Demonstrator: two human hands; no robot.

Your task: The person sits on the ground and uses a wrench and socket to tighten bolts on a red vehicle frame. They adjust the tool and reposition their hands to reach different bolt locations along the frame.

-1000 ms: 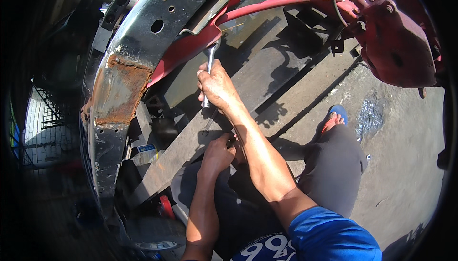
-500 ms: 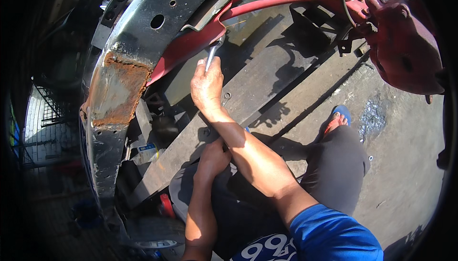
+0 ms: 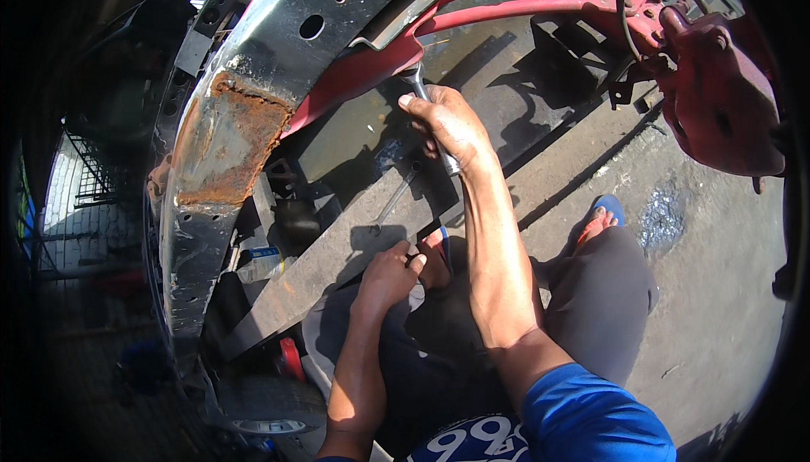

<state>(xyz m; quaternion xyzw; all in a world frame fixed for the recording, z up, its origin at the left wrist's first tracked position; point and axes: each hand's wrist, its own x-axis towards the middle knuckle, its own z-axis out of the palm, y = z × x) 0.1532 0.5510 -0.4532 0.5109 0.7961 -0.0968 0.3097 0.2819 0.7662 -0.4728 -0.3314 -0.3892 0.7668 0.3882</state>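
Observation:
A shiny metal wrench point(image 3: 418, 82) is in my right hand point(image 3: 451, 120), fingers wrapped round its handle. Its upper end meets the lower edge of a red curved metal arm point(image 3: 364, 75), where the part it touches is hidden. Lower and to the left, my left hand point(image 3: 392, 275) is closed near the edge of a long grey metal beam point(image 3: 337, 247); whatever its fingers hold, if anything, cannot be made out. Between the two hands a second wrench point(image 3: 395, 200) lies on that beam.
A black vehicle frame rail point(image 3: 278, 48) with a rusty patch point(image 3: 232, 141) curves along the left. Red suspension parts point(image 3: 717, 91) hang at the upper right. Below the rail are a plastic bottle point(image 3: 260, 264) and a tyre point(image 3: 270, 403). My sandalled foot point(image 3: 599, 219) rests on concrete.
My right hand has swung to the right with the wrench, whose handle now slants down to the right. The second wrench has come into fuller view. My left hand has shifted slightly right.

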